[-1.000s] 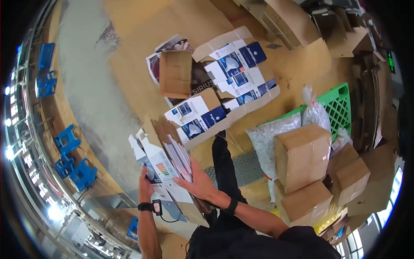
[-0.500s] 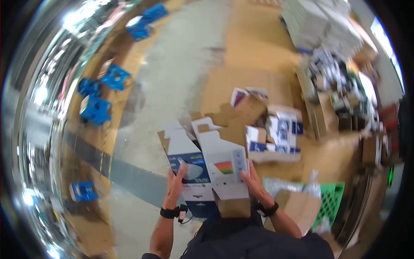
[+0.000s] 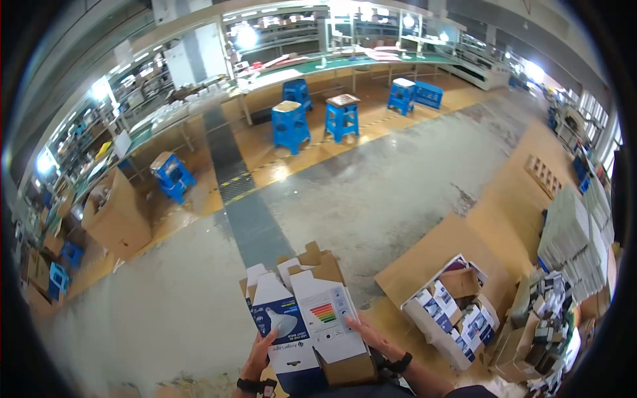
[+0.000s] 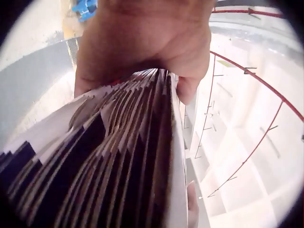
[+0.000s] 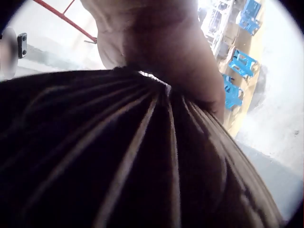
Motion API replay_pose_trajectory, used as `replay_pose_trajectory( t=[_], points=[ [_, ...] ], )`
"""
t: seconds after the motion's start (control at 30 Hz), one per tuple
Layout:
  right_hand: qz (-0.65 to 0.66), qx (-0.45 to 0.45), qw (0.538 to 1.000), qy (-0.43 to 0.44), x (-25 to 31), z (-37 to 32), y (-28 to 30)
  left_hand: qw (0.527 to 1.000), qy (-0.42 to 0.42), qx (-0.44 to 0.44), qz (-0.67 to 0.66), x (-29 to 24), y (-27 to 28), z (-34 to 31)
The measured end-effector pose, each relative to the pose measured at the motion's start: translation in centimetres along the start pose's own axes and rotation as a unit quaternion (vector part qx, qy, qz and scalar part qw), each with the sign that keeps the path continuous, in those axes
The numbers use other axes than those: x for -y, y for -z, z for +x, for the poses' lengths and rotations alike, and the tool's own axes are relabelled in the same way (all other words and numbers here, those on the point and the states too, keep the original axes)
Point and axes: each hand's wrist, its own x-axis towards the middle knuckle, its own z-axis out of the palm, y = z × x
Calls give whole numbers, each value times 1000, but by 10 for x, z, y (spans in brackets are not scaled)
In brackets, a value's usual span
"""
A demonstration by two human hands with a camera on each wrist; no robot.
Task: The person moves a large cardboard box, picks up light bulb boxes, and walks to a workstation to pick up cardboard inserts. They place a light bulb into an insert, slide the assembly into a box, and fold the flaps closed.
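Carton stack (image 3: pixel 305 325) is held up in front of the body, low in the head view, over the floor. Flattened cartons, printed white and dark blue, packed in two side-by-side runs: a bulb picture is seen on the left one, a coloured rating chart on the right one. Brown inner board is exposed along the top flaps. Many layers are seen edge-on in both wrist views.

Left side of the stack is grasped by the left hand (image 3: pixel 260 351), thumb laid on the blue printed face. Layers are pinched between thumb and fingers per the left wrist view.

Right side is gripped by the right hand (image 3: pixel 371 335), thumb pressed near the chart. Its fingertips are hidden behind the board. A dark band is worn on each wrist.

Farther out, right: an open box (image 3: pixel 424 325) is set on a cardboard sheet (image 3: pixel 418 255), with blue-and-white cartons and a small brown box (image 3: pixel 461 283) inside. Beside it, a brown carton (image 3: pixel 514 345) is filled with mixed pieces, too jumbled to name. Pale stacks (image 3: pixel 567 225) are piled behind.

Left: a large brown box (image 3: pixel 119 219) is placed near a blue stool (image 3: pixel 172 176).

Far side: more blue stools are lined up before a green-topped bench (image 3: pixel 371 60), lit by bright lamps.
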Motion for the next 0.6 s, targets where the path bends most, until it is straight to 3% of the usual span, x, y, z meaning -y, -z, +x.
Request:
replay_pose_trajectory(
  t=[0.13,0.17,0.4,0.47,0.53,0.6],
  points=[
    [-102,43,994,-22,17,49,-24,998,-7,-58,32,-2,50,-8],
    [-106,54,993,-25,7,61,-21,998,-40,-33,-31,13,63,3],
    [-114,46,992,-6,28,161,-18,979,-163,-120,38,-40,56,89],
    [-129,78,989,-5,37,198,-9,984,-101,-138,49,-64,61,124],
    [-41,57,993,-90,59,241,-1,976,-74,-186,90,-84,69,167],
    [-36,68,992,-99,92,279,7,974,-102,-186,79,-124,53,199]
  ],
)
